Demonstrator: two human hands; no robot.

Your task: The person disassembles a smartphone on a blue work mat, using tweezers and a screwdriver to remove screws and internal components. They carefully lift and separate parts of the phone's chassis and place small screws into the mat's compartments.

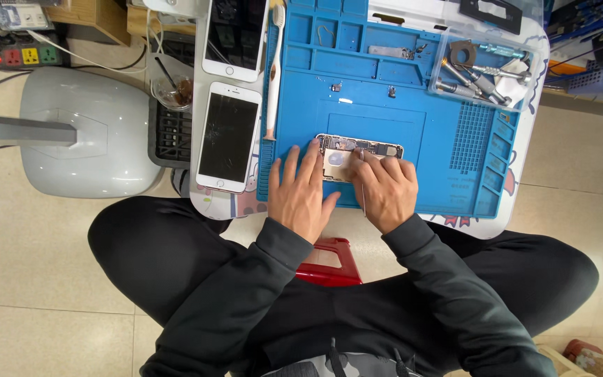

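The left hand (303, 190) lies flat with fingers spread, pressing down on the left end of an opened smartphone body with its inner metal parts exposed (359, 155), which rests on a blue silicone repair mat with moulded compartments (392, 105). The right hand (384, 190) is closed narrowly around a thin, pale tool (362, 183), pinched between thumb and fingers; its tip seems to reach into the phone's middle, though the contact point is too small to make out.

To do this step well, the left hand should probably keep the phone body from sliding, while the right works the tip with small, light movements so it does not slip across the exposed parts.

Left of the left hand lie two white slab smartphones with dark screens, one near (228, 137) and one further up (234, 36), with a long white toothbrush-like brush (273, 70) between them and the mat. Up and to the right of the right hand sits a clear plastic box of metal screwdrivers (486, 71). Far to the upper left, well apart from both hands, is a dark power strip with red, yellow and green sockets (21, 52). Red and blue cartoon stickers show at the white table's edge (469, 225), just right of the right wrist.
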